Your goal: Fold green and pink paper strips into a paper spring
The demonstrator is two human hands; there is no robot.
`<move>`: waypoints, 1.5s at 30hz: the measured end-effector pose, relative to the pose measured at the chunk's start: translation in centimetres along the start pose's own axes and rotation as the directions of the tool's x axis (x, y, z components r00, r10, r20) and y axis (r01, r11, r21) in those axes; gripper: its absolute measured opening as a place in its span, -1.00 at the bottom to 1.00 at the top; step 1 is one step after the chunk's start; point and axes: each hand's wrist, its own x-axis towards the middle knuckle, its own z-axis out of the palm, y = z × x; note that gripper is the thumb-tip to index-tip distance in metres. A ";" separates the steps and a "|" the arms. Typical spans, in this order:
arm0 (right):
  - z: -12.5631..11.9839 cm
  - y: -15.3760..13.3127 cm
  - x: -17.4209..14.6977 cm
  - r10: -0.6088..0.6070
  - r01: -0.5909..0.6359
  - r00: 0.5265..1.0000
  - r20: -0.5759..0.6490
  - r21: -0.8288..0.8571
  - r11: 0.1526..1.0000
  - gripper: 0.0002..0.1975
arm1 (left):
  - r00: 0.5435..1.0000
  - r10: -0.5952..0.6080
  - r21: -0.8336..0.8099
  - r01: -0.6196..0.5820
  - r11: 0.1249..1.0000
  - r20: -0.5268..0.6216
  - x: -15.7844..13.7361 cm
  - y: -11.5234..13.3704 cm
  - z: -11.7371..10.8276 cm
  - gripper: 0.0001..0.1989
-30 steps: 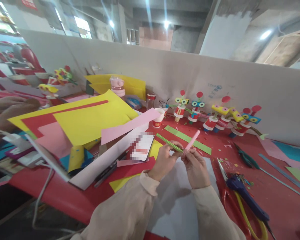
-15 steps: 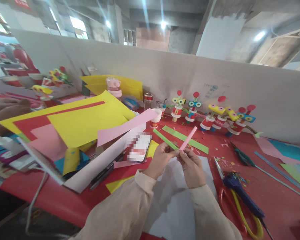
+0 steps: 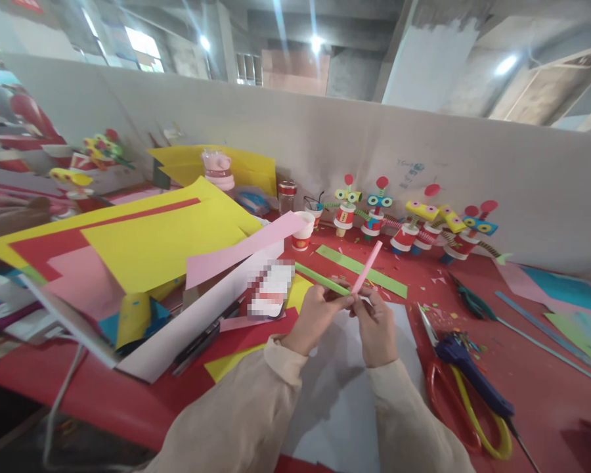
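My left hand (image 3: 316, 318) pinches a narrow green paper strip (image 3: 318, 276) that sticks out to the upper left. With its fingers closed on a pink paper strip (image 3: 368, 264), my right hand (image 3: 378, 330) meets the left at the fingertips. The two strips come together in a V there; how they overlap is hidden by the fingers. Both hands are above a white sheet (image 3: 345, 394). Just beyond them a wider green paper strip (image 3: 364, 270) lies flat on the red table.
Right of my hands lie scissors (image 3: 433, 387), a blue-handled glue gun (image 3: 477, 378) and pliers (image 3: 473, 299). Paper-cup figures (image 3: 373, 223) line the back wall. Coloured sheets (image 3: 162, 243), a phone (image 3: 272, 289) and a paper cup (image 3: 303, 231) occupy the left. Another person's hand (image 3: 14, 217) shows far left.
The green strip has tipped to a flatter angle. Both hands still hold their strips together. The whole view has shifted slightly, with things appearing a little further left.
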 end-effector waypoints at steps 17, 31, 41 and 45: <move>0.4 -0.2 -0.2 -0.073 0.068 0.995 0.065 0.077 0.995 -0.83 | 0.999 0.035 0.114 -0.038 0.993 0.024 -0.1 -0.2 -0.4 -0.89; 0.6 -0.6 -0.2 -0.002 -0.001 1.000 0.022 0.098 0.995 -0.77 | 0.991 -0.134 -0.133 0.134 0.982 0.005 0.2 0.3 -0.8 -0.88; 0.7 0.1 -0.4 -0.175 0.178 0.983 0.060 -0.045 0.983 -0.75 | 0.958 -0.275 -0.350 0.284 0.893 0.077 0.6 0.5 -1.0 -0.90; 0.6 0.0 -0.3 -0.237 0.235 0.972 0.002 -0.118 0.965 -0.84 | 0.945 -0.318 -0.364 0.324 0.873 0.080 0.5 0.6 -0.8 -0.92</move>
